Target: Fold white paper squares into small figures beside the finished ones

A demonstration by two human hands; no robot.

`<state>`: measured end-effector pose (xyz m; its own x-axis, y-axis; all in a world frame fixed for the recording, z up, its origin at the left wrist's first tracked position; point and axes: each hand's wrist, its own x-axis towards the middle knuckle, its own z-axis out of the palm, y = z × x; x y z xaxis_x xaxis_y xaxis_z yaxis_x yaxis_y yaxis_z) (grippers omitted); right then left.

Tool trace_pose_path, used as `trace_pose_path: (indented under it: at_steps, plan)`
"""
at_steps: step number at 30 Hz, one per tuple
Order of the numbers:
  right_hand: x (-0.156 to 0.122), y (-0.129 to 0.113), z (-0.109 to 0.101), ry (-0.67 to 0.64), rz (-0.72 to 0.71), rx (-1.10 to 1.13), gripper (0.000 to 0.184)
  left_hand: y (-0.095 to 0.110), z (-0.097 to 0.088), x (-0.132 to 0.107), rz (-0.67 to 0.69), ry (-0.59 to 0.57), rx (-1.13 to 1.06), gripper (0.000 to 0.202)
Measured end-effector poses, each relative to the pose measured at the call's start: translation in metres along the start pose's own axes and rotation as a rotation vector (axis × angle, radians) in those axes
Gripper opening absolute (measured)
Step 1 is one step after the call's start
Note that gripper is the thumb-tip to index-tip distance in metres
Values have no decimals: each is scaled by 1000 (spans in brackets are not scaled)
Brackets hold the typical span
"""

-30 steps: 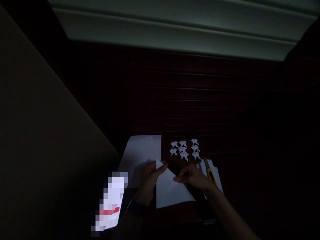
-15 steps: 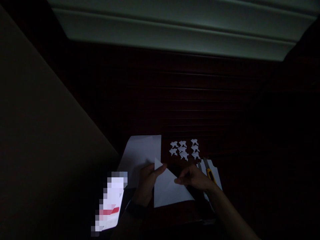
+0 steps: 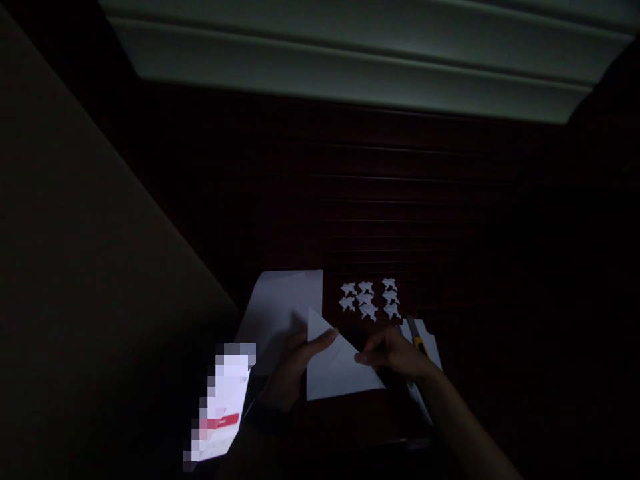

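Observation:
A white sheet of paper, folded on the diagonal into a triangle, is between my hands. My left hand grips its left side, thumb on top near the slanted folded edge and the other fingers hidden behind. My right hand pinches the same slanted edge lower down, between thumb and fingers. Beyond the hands, several small folded paper figures lie in columns on the dark tabletop. A stack of white paper is behind my left hand.
A yellow utility knife rests on white paper pieces beside my right forearm. At the lower left a phone glows, its screen partly blurred out. Dark slatted panelling rises behind the table, and a plain wall stands to the left.
The folded paper has shifted slightly up and left. My right hand has slid a little right and up along the slanted edge, and my left thumb reaches further over it.

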<state>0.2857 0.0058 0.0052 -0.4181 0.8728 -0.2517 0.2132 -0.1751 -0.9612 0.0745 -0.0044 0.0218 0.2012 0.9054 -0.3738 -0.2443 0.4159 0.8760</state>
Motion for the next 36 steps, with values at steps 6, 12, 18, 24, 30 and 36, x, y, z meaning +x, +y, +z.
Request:
trace_pose_path:
  at_steps: [6, 12, 18, 24, 30, 36]
  plan:
    - [4, 7, -5, -67, 34, -36, 32, -3, -5, 1, 1, -2, 169, 30]
    - [7, 9, -2, -69, 7, -277, 33, 1, -6, 4, 29, 83, 342, 28]
    - [11, 12, 2, 31, -54, -339, 28, 3, -5, 7, 21, 162, 400, 29]
    - [11, 13, 1, 2, -34, -332, 31, 8, -5, 6, 8, 183, 390, 26]
    - [10, 11, 0, -66, -44, -330, 33, 7, -8, 7, -11, 165, 378, 27]
    - [8, 15, -1, -98, -41, -369, 34, 9, -10, 8, -18, 184, 366, 28]
